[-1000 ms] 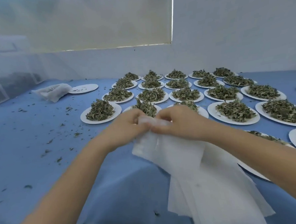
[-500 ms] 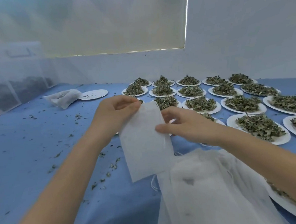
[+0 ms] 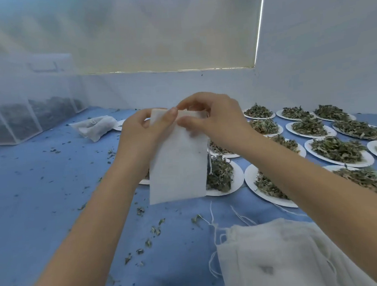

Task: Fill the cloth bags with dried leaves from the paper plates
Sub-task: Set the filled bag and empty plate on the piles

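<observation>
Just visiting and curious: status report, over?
Both hands, left and right, pinch the bag top, held up flat, empty. Plates of leaves wait behind. Nothing in the way.

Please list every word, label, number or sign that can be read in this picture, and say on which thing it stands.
None: no text can be read anywhere.
The cloth bag held by the left hand and right hand is plain white.
The paper plates and clear containers show no label.
</observation>
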The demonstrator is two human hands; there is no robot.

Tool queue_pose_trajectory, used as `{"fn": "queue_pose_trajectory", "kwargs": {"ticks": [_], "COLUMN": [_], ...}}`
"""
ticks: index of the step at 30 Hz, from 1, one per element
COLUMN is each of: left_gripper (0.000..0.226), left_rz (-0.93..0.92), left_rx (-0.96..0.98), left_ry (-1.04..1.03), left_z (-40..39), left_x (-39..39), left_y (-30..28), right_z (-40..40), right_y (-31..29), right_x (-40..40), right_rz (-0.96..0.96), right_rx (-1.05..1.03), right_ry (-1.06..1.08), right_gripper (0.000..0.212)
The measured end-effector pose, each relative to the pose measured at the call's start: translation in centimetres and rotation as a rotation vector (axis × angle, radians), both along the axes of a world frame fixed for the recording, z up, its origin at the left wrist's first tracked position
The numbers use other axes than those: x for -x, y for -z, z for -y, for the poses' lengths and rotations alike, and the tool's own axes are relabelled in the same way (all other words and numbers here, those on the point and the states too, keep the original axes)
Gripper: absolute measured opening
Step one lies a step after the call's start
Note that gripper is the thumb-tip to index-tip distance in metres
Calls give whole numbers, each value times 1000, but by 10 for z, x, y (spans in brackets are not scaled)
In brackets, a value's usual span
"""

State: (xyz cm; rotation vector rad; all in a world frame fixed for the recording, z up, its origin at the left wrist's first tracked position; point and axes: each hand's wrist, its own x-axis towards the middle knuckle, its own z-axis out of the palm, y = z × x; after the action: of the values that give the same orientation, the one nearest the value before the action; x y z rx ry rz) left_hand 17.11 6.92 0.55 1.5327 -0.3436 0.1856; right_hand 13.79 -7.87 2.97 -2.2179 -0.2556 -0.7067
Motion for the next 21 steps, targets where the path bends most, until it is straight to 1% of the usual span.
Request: {"fn": "queue_pose_trajectory", "kwargs": {"ticks": [2,4,6,9,10,13,15,17,19,21], "left_gripper": [14,19,23,24,23,25,29,23,14,14], "left_rz": [19,52,98,148,156,186,193,191,173,165], "left_rx": [-17,-16,-44,-134,-148,-188,-205,-207,-187,-172], "left_ry": [-88,-165,-197,-232,-231,-206,-177,-141,-114,-92], "left_z": [-8,-15,-19,-21,-21,-21,-18,-16,-13,-12], "left_x": [-7,-13,-18,-25,-27,-32,-34,-36,-37,-39], "left_y": [3,6,10,15,16,21,24,25,25,25], "right_z": [-7,-13,-18,-22,-23,-23,-24,-24,-24,-24], "right_y": [3,6,10,14,16,24,24,23,22,21], "right_x": [-8,-15,-21,-31,-33,-40,-42,-44,-46,-47], "right_rz": [20,37,50,-12,-27,28,61,13,-64,-98], "right_rx": [-39,-23,41,150,211,358,399,364,290,276], "right_ry": [-17,-27,-23,-42,-31,65,91,51,5,-17], "right_gripper": [18,14,11,6,7,29,28,22,28,27]}}
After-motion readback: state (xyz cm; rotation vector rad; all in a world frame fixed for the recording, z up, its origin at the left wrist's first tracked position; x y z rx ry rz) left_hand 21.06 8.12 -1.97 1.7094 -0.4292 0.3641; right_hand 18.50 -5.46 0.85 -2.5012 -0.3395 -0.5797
